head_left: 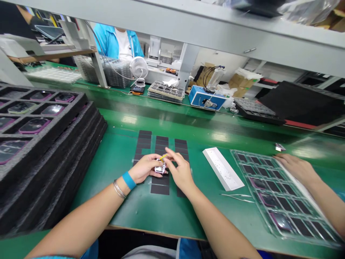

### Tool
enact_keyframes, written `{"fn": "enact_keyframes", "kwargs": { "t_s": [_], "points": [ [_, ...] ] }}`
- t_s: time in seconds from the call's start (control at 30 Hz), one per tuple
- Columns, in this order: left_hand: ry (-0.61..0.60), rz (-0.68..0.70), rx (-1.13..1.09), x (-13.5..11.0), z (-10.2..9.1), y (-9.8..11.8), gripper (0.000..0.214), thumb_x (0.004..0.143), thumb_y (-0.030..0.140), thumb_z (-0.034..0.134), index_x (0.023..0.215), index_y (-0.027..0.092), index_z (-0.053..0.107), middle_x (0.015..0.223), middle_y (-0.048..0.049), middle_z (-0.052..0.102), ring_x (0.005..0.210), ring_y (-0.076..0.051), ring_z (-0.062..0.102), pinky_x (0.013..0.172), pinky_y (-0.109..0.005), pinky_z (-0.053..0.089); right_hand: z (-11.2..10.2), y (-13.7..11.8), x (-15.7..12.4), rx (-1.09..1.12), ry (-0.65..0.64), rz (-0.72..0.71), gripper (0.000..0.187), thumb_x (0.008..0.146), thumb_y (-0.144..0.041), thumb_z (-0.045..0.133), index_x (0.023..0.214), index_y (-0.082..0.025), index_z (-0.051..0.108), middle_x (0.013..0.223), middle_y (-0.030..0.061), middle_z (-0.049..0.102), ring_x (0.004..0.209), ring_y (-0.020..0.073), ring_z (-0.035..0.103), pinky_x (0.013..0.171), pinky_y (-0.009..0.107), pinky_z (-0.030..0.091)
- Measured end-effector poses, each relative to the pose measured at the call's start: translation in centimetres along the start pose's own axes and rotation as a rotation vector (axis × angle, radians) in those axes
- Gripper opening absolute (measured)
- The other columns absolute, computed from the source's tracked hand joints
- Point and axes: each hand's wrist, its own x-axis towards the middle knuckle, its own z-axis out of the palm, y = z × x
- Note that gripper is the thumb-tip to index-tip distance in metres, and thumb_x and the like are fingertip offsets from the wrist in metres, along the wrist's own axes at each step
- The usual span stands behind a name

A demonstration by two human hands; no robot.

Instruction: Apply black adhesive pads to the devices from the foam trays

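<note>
My left hand [147, 167] grips a small watch-like case [160, 167] with a shiny metallic inside, thumb on top and fingers beneath. A thin yellow strip [163, 157] sticks up at its upper edge. My right hand [180, 172] has its thumb and index finger around this strip, close to the case; the exact contact is too small to see. Under both hands lie columns of black rectangular sheets [160, 189] on the green table [126, 212].
Stacked black foam trays [88, 144] with purple-rimmed parts rise at left. To the right are a white box [223, 169], tweezers [237, 197] and a clear tray [272, 230] with black pieces. Another person's hand [299, 169] rests at that tray. A shelf beam [215, 32] crosses above.
</note>
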Motion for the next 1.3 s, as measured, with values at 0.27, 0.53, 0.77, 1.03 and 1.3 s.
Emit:
{"fn": "enact_keyframes", "kwargs": {
  "t_s": [0.27, 0.53, 0.77, 1.03, 1.3],
  "points": [
    [0.196, 0.143, -0.188, 0.2, -1.4, 1.1, 0.013, 0.072, 0.014, 0.067, 0.083, 0.013, 0.060, 0.091, -0.0121, 0.070, 0.085, -0.019, 0.067, 0.077, -0.033, 0.053, 0.7, 1.8, 0.5, -0.370, -0.181, -0.022, 0.017, 0.082, -0.012, 0.053, 0.085, -0.020, 0.068, 0.106, 0.0089, 0.065, 0.104, 0.0232, 0.054, 0.095, 0.043, 0.042],
    [0.226, 0.101, -0.221, 0.1, 0.0, 0.2, 0.012, 0.075, 0.011, 0.064, 0.086, 0.013, 0.060, 0.085, -0.0093, 0.071, 0.078, -0.016, 0.066, 0.076, -0.030, 0.052, 0.1, 2.5, 0.6, -0.406, -0.230, 0.000, 0.012, 0.079, -0.011, 0.060, 0.081, -0.019, 0.068, 0.112, 0.0087, 0.061, 0.107, 0.0228, 0.051, 0.096, 0.042, 0.041],
    [0.192, 0.114, -0.233, 0.2, 0.1, -0.1, 0.018, 0.071, 0.013, 0.067, 0.089, 0.014, 0.061, 0.085, -0.0086, 0.070, 0.079, -0.017, 0.066, 0.075, -0.033, 0.052, 0.2, 2.3, 0.5, -0.445, -0.203, 0.012, 0.011, 0.077, -0.012, 0.062, 0.079, -0.020, 0.069, 0.109, 0.0084, 0.060, 0.104, 0.0240, 0.052, 0.095, 0.044, 0.040],
    [0.225, 0.131, -0.248, 0.2, -0.2, 0.1, 0.021, 0.071, 0.014, 0.068, 0.090, 0.014, 0.061, 0.091, -0.0109, 0.070, 0.079, -0.017, 0.065, 0.077, -0.034, 0.051, 0.7, 2.5, 0.4, -0.408, -0.152, 0.080, 0.011, 0.072, -0.011, 0.066, 0.076, -0.020, 0.070, 0.112, 0.0086, 0.055, 0.102, 0.0236, 0.052, 0.094, 0.043, 0.042],
    [0.261, 0.129, -0.251, 0.1, 0.2, -0.1, 0.017, 0.073, 0.011, 0.064, 0.089, 0.014, 0.061, 0.090, -0.0102, 0.070, 0.080, -0.016, 0.065, 0.076, -0.032, 0.052, 1.3, 2.3, 0.6, -0.401, -0.119, 0.162, 0.009, 0.076, -0.016, 0.066, 0.067, -0.020, 0.068, 0.108, 0.0090, 0.052, 0.102, 0.0243, 0.050, 0.097, 0.045, 0.038]
  ]
}}
